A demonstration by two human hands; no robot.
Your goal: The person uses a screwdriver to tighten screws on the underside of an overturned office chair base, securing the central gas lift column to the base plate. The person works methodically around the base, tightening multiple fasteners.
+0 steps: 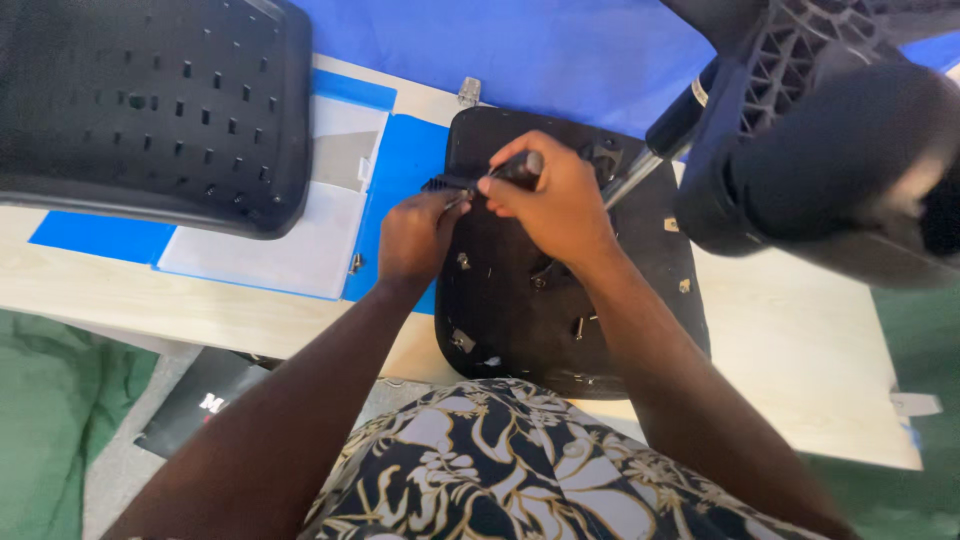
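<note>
Black seat pan (520,300) lies underside-up on the wooden worktop (800,340), frame centre. Right hand (555,200) at 12 o'clock of the pan, grip closed round a black tool handle (522,168). Left hand (418,232) just at 9 o'clock of the right, fingertips pinched at the tool's tip; what they pinch is too small to tell. Chair base with gas cylinder (670,125) sits at 2 o'clock. Perforated black backrest (150,110) at 10 o'clock, over blue sheets (100,238) and a paper leaflet (300,240).
</note>
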